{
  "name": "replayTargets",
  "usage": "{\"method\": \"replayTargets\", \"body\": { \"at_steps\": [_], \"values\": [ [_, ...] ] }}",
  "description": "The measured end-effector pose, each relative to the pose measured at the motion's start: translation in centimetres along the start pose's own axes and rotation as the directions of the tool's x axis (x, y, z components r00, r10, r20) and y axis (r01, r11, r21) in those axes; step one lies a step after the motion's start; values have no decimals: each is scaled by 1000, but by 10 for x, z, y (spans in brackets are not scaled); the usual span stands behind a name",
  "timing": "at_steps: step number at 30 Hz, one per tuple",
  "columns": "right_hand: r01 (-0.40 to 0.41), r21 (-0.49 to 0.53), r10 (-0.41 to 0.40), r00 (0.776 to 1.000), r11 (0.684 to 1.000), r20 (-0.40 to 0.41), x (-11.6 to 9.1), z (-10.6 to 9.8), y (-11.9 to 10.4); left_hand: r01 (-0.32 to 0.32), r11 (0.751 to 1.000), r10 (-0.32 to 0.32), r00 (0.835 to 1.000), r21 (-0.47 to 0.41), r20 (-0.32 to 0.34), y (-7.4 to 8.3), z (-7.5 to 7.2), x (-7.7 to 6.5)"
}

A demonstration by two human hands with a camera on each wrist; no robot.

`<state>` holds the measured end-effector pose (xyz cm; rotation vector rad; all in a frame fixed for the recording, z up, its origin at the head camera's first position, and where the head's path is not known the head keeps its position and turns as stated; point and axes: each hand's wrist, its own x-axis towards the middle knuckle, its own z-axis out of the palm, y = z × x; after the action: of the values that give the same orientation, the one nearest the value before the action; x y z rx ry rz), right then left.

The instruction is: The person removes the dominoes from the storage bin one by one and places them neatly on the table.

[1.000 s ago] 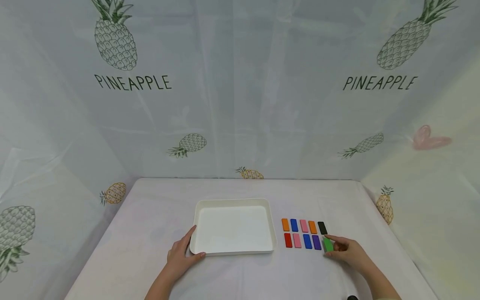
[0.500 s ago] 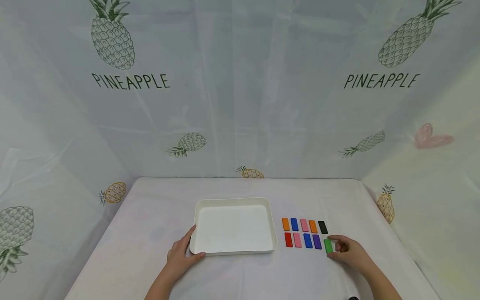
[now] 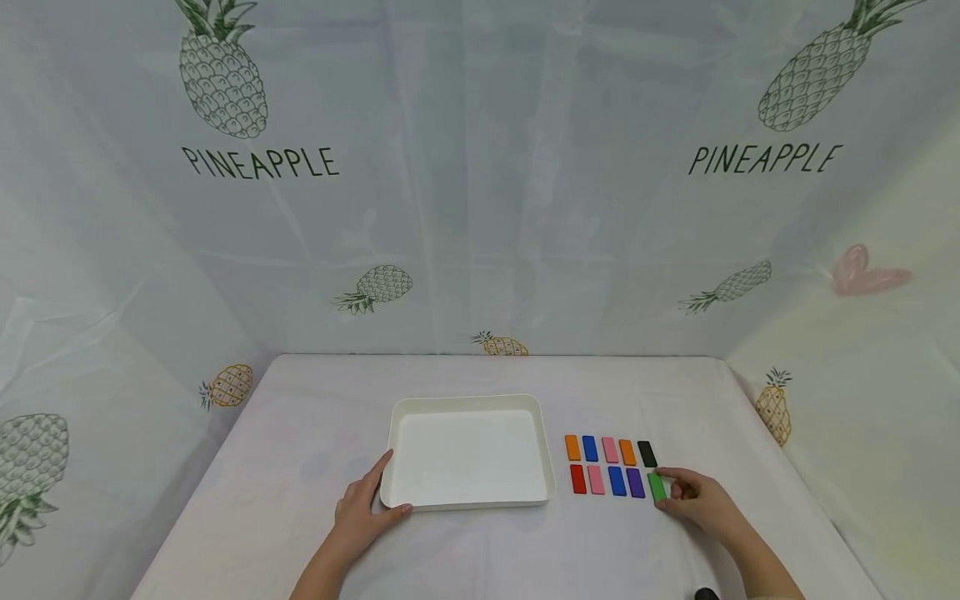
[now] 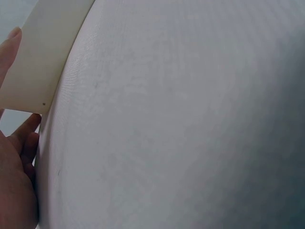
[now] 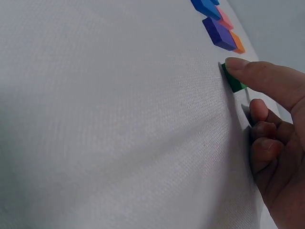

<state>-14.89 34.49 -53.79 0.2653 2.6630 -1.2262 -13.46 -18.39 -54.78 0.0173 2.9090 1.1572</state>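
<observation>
In the head view my left hand (image 3: 356, 511) rests at the near-left corner of a shallow white tray (image 3: 472, 506), index finger along the left side and thumb on the front rim. The left wrist view shows its fingertips against the tray's outer wall (image 4: 40, 62). At the right end of the front row, my right hand (image 3: 701, 502) pinches a small green block (image 3: 656, 487) between thumb and index finger. The right wrist view has the thumb over the green block (image 5: 234, 82) and the other fingers curled beneath. A purple block (image 3: 635, 483) lies just left of it.
Several coloured blocks lie in two rows right of the tray, among them a red block (image 3: 578, 480) and a black block (image 3: 647, 454). A small black object (image 3: 707, 593) shows at the bottom edge. A pineapple-print curtain (image 3: 480, 192) stands behind the white-covered table (image 3: 330, 417).
The green block, raised at first, now lies flat in the front row and has shifted slightly back and toward the purple block, with my right hand. My left hand has stayed at the tray.
</observation>
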Motion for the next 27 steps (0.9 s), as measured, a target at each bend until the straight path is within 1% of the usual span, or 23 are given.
{"method": "replayTargets", "body": {
  "at_steps": [8, 13, 20, 27],
  "values": [
    [-4, -13, 4, 1000, 1000, -10, 1, -1, -1, -3, 1000, 3, 1000, -7, 2, 0, 0, 0],
    [-4, -9, 3, 1000, 1000, -12, 2, -1, -3, -8, 1000, 8, 1000, -3, -4, 0, 0, 0],
    [-6, -7, 6, 1000, 1000, -3, 1, -2, -3, 6, 1000, -6, 1000, -12, 4, 1, 0, 0],
    [-7, 10, 7, 1000, 1000, -3, 1, -2, -2, 3, 1000, -3, 1000, -16, 5, 0, 0, -1]
  ]
}}
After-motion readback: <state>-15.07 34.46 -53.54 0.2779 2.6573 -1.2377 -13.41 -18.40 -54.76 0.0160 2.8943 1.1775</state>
